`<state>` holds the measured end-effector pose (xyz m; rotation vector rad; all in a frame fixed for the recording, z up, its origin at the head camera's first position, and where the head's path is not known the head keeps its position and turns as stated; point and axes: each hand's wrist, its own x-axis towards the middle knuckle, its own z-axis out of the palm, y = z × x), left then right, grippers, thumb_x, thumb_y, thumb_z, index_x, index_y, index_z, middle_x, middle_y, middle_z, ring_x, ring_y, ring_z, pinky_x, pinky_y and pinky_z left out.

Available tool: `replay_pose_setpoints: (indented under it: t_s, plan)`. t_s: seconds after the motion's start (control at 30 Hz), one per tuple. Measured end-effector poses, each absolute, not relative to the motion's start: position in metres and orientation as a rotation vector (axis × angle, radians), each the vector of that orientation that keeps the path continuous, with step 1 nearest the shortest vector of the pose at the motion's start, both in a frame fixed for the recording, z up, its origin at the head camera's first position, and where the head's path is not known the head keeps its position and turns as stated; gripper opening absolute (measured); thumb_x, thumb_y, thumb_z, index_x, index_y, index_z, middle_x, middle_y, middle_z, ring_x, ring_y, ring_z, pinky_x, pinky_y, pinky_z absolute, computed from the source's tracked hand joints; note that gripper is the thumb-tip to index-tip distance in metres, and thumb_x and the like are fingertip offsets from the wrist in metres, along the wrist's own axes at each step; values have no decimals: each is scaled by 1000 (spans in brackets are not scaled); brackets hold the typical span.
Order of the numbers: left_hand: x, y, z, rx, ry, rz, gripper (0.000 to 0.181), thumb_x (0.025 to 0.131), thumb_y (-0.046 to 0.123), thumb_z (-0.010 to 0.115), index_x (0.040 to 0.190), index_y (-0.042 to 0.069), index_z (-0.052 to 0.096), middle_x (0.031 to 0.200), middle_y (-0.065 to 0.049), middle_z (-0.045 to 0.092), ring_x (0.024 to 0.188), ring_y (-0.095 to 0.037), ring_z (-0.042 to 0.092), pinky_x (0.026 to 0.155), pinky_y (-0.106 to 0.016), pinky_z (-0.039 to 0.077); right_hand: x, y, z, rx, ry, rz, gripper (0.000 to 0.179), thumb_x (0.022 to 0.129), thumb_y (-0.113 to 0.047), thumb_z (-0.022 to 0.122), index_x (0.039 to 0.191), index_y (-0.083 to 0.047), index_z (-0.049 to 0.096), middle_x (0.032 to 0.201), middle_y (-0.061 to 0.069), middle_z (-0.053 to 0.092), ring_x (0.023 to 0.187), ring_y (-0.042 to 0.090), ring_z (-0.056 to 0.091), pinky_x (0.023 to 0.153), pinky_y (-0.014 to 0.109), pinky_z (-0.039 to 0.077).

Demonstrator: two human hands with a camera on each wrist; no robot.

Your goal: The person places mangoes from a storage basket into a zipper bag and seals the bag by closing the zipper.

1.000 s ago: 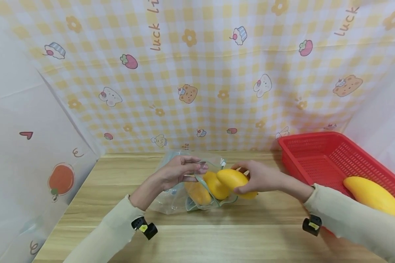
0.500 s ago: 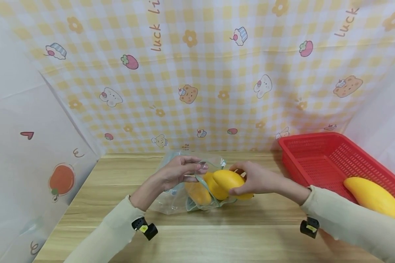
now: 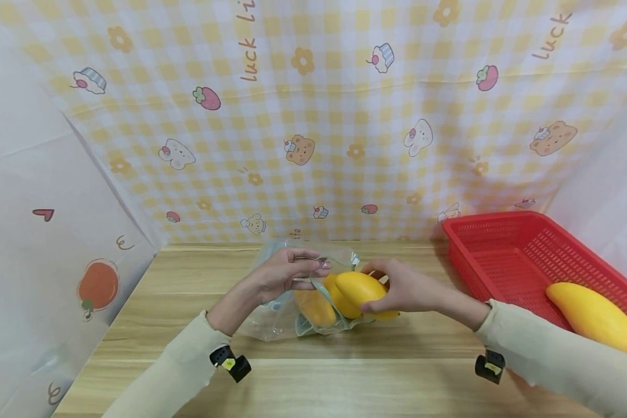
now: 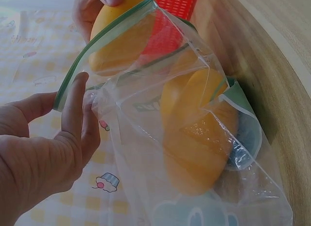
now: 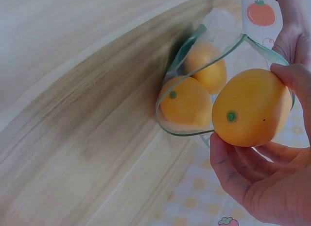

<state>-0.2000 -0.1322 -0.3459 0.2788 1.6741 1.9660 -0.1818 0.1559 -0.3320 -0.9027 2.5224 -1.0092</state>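
A clear zip bag (image 4: 138, 167) with a green-edged mouth lies on the wooden table. My left hand (image 3: 284, 274) pinches its upper rim and holds the mouth apart. Two yellow mangoes rest inside; one mango (image 4: 197, 138) shows through the plastic, and the stem end of the other mango (image 5: 183, 103) faces the mouth. In my right hand (image 3: 410, 287) is another mango (image 5: 250, 108), gripped between thumb and fingers, its green stem end toward the right wrist camera. Its far end is right at the bag's mouth, overlapping the mangoes behind it in the head view.
To the right stands a red slotted basket (image 3: 472, 267) with one yellow mango (image 3: 598, 316) in it, beside my right sleeve. A yellow checked cloth (image 3: 334, 116) hangs behind the wooden table (image 3: 345, 383). A white printed sheet (image 3: 26, 267) borders the left side.
My right hand has moved slightly left, bringing its mango closer to the bag's mouth. My left hand stays at the rim, nearly still.
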Motion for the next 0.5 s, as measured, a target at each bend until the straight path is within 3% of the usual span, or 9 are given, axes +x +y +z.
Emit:
replay_pose_setpoints:
  t_s: [0.5]
  plan:
    - [-202,-130,-344,286,1677,1966,39,101,5,62,136,-10,52,136,-28,57,117,-31,64,85,-36,60,-181,150,-334,-883,2596,-983,60,77,-31,87,124,-2,62,109,7,67,91,21,65,73,30,58]
